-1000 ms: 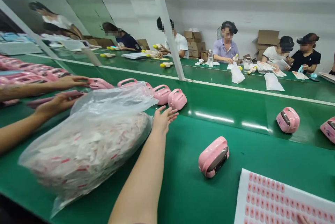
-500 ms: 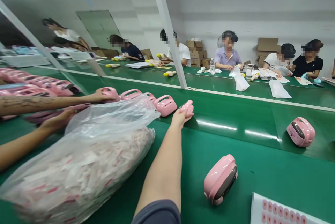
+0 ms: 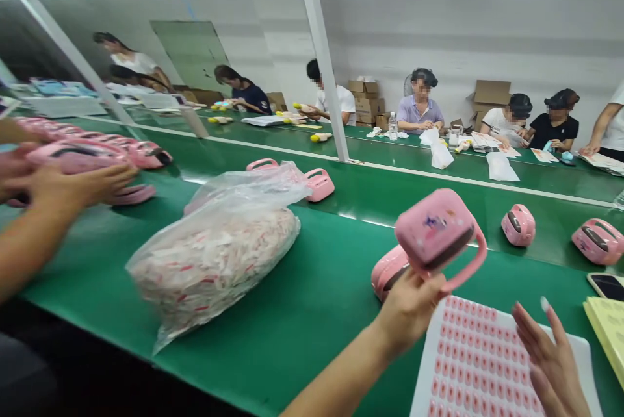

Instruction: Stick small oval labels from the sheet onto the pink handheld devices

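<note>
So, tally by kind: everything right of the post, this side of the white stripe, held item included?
Pink cases: 4, the first one held in the left hand
Sticker sheets: 1
Phones: 1
Yellow pads: 1
Total: 7

Green belt (image 3: 322, 300) (pink cases (image 3: 518, 225), bag (image 3: 219, 254))

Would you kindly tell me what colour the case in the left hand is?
The case is pink with a small printed picture, clearest in the head view.
</note>
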`<state>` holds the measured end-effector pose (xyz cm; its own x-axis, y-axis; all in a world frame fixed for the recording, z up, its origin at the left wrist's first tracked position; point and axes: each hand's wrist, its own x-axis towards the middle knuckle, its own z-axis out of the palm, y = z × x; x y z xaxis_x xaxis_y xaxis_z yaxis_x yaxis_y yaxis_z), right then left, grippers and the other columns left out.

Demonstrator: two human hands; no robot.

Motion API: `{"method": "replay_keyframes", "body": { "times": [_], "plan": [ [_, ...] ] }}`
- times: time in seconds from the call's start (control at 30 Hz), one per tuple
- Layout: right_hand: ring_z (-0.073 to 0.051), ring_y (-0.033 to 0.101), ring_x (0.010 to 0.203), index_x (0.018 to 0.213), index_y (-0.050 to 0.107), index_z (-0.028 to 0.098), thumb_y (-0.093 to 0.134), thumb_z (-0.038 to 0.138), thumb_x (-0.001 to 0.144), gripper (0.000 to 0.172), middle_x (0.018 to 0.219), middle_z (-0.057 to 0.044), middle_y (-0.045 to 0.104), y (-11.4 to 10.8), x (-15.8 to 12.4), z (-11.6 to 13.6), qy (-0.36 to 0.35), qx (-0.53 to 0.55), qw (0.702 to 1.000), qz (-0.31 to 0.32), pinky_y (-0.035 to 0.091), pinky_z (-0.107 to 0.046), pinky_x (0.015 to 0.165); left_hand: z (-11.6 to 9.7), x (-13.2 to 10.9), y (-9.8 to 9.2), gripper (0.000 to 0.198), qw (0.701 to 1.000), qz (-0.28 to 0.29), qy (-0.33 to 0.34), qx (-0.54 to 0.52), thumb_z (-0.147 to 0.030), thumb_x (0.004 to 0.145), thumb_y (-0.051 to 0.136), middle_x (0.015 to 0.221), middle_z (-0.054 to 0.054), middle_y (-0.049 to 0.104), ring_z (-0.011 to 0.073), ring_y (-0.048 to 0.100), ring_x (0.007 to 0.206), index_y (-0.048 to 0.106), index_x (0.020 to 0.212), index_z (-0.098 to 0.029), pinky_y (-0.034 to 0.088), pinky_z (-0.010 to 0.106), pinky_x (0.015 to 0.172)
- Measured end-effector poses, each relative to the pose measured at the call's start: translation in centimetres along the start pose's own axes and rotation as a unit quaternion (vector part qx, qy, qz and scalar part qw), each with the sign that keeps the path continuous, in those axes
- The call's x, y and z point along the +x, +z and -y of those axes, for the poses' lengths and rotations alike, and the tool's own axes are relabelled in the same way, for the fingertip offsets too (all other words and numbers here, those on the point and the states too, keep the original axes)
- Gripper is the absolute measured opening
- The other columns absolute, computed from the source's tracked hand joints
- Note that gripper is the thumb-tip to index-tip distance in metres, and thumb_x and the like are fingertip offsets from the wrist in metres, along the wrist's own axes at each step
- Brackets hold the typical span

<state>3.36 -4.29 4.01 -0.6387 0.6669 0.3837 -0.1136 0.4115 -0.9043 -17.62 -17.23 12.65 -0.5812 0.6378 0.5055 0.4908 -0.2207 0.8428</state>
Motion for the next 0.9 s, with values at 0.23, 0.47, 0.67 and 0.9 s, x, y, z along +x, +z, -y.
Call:
{"method": "replay_keyframes", "body": {
  "times": [0.23,0.47,0.67,0.9],
  "plan": [
    [-0.025,0.060,0.107,0.135,0.034,0.031,0.067,0.041,0.076,0.069,0.129,-0.008,0.055,2.8,2.9,5.9,0.157,0.340,0.918,-0.128,0.052,-0.040,0.082,-0.7,-5.3,7.5,0.050,0.962,0.094,0.230,0.110,-0.008,0.081,0.052,0.104,0.009,0.071,0.0271,0.067,0.093,0.057,0.122,-0.036,0.054,0.038,0.078],
    [-0.015,0.061,0.068,0.139,0.024,0.027,0.068,0.043,0.073,0.081,0.086,0.000,0.067,0.4,2.9,5.5,0.161,0.353,0.905,-0.174,0.048,-0.026,0.058,0.2,-7.3,7.8,0.028,0.976,0.203,0.053,-0.059,-0.021,0.073,0.067,0.104,0.013,0.071,0.0333,0.065,0.097,0.073,0.098,-0.034,0.049,0.047,0.087],
    [-0.008,0.041,0.044,0.140,0.019,0.021,0.071,0.043,0.067,0.092,0.059,0.009,0.057,-1.7,3.3,5.7,0.180,0.326,0.925,-0.073,0.030,-0.019,0.043,3.1,-12.1,8.3,0.035,0.850,0.031,-0.318,-0.418,-0.059,0.072,0.060,0.101,0.009,0.073,0.0361,0.064,0.099,0.076,0.087,-0.033,0.047,0.051,0.090],
    [-0.016,0.060,0.077,0.135,0.035,0.020,0.061,0.030,0.071,0.069,0.087,-0.002,0.069,-0.5,2.5,4.0,0.134,0.165,0.972,-0.102,0.045,-0.030,0.075,2.5,-11.4,11.0,0.047,0.703,0.056,-0.377,-0.601,-0.071,0.062,0.059,0.094,0.003,0.075,0.0306,0.067,0.094,0.075,0.086,-0.034,0.043,0.049,0.096]
  ]
}}
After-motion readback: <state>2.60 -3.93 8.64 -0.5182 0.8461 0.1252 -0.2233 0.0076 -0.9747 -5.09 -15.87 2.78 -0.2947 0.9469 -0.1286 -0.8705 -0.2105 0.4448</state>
